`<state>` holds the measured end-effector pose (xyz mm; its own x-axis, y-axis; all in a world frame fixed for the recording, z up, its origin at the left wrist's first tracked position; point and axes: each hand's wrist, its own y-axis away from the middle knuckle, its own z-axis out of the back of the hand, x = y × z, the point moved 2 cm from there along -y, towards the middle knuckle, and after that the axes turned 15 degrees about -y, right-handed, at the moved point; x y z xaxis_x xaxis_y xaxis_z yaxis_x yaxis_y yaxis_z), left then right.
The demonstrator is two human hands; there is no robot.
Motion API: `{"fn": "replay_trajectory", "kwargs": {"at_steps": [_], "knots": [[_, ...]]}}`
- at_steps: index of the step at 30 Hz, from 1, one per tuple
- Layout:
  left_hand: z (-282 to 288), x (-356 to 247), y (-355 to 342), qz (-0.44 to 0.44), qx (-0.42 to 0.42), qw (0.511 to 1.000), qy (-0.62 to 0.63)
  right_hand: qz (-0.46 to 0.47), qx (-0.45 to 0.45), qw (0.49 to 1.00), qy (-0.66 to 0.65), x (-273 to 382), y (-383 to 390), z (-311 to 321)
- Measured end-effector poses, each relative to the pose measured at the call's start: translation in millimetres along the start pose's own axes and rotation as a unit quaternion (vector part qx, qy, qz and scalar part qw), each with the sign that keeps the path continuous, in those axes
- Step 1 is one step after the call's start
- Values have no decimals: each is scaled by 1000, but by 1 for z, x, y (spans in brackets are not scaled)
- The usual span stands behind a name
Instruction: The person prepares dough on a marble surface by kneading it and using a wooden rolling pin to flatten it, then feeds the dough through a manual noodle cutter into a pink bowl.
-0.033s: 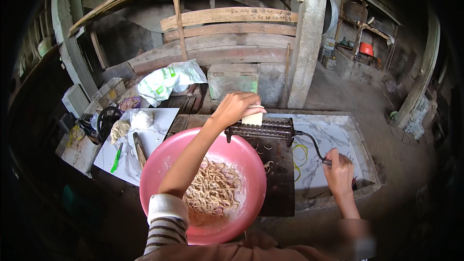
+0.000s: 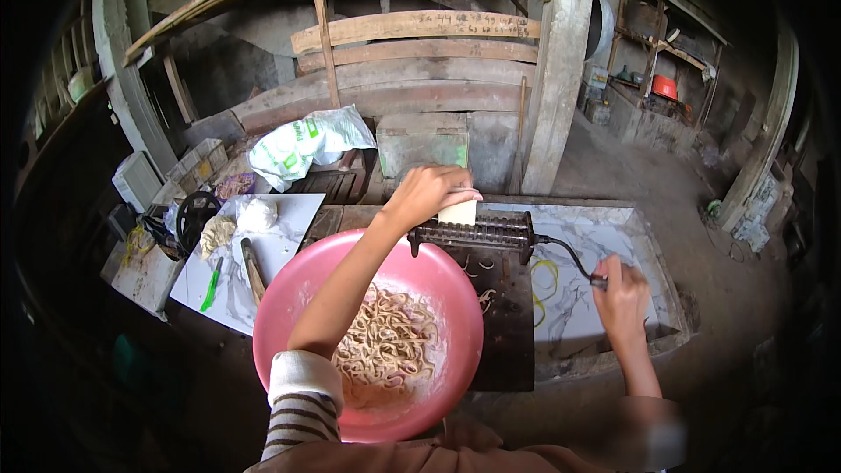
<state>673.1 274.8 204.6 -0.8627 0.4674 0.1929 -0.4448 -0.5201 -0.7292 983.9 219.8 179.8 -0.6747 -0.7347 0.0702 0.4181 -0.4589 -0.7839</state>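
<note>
A pale sheet of dough stands on the rollers of a dark hand-cranked pasta machine. My left hand grips the sheet's upper part from above, fingers closed. On the right, my right hand is wrapped round the grip of the bent crank handle. Below my left forearm stands a big pink basin, holding a heap of floury, curled dough strips. My forearm covers part of the basin.
Left of the basin, a marbled board carries a lump of dough, a white bag, a green-handled knife and a wooden stick. A printed sack lies behind. Yellow-green bands rest near the crank.
My right hand and the crank's grip have moved slightly up and to the right. My left hand stays nearly in place on the dough sheet.
</note>
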Motion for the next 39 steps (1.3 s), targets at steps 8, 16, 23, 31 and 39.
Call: {"fn": "replay_trajectory", "kwargs": {"at_steps": [8, 16, 23, 31, 39], "knots": [[-4, -79, 83, 345, -180, 857, 339, 78, -84, 986, 119, -22, -61, -7], [-69, -112, 88, 549, -226, 427, 682, 53, -121, 983, 130, -46, -101, -36], [-91, -95, 76, 586, -316, 172, 726, 2, -98, 993, 67, -75, -110, -88], [-100, -88, 73, 570, -365, 182, 713, -81, -51, 994, 43, -102, -68, -157], [-95, -86, 69, 585, -386, 199, 685, -220, 60, 974, 1, -78, 26, -179]]}}
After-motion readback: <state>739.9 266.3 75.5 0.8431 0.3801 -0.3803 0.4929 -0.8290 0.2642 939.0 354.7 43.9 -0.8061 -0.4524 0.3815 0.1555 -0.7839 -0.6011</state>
